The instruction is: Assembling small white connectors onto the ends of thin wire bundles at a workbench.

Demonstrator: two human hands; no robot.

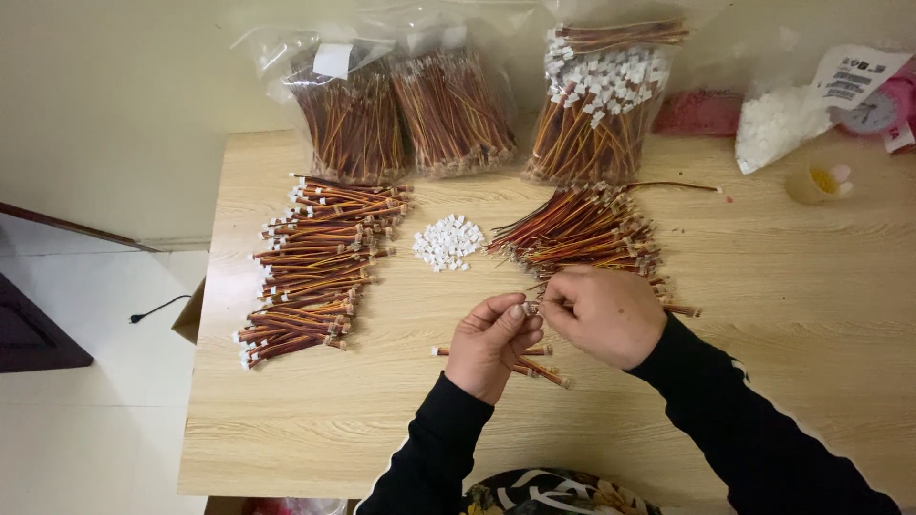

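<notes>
Both hands meet over the wooden table [782, 315], fingertips pinched together. Left hand [491, 345] is closed in a pinch on a small white connector [530, 308], thumb and forefinger on it. Right hand [603, 315] is curled shut, fingers touching that same connector from the other side; what else it grips is hidden. Under the left hand lie a few short wire leads [539, 367], partly covered by the palm. Just beyond the right hand, a loose heap of red-yellow-brown wire leads [582, 229]. Beyond the left hand, a small pile of white connectors [448, 242]; further to its left, a stacked row of finished wire bundles [315, 267]. Well beyond both hands, clear bags of wires [410, 110] stand against the wall.
</notes>
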